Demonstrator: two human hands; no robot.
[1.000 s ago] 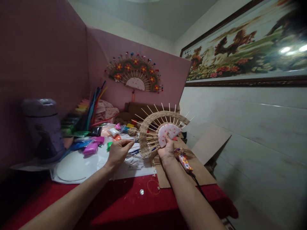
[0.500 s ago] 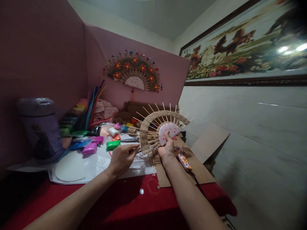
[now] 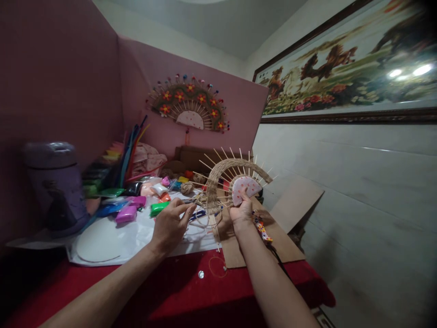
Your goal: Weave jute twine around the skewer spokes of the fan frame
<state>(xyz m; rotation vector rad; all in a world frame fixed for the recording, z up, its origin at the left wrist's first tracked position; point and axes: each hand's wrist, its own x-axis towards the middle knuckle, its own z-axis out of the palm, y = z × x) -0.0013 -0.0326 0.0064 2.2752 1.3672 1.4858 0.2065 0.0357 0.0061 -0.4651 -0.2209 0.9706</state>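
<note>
My right hand grips a half-woven fan by its white half-disc with orange dots, thumb on the front. Thin wooden sticks spread out from the disc, and a band of brown twine is woven across them in an arc. To the left of the fan, apart from it, my left hand is closed in a pinch on a thin strand of twine near the band's lower left end. Loose loops of twine and a dark blue-handled tool, perhaps scissors, lie between the hands.
A finished flowered fan hangs on the pink board. Packets of coloured clay, a white disc and a purple tumbler are at left. Beneath the right hand lie cardboard and a patterned, corded tool.
My left hand has drawn back leftward from the woven band, fingers still pinched. The fan has shifted slightly right in view, and the blue-handled tool now shows below it.
</note>
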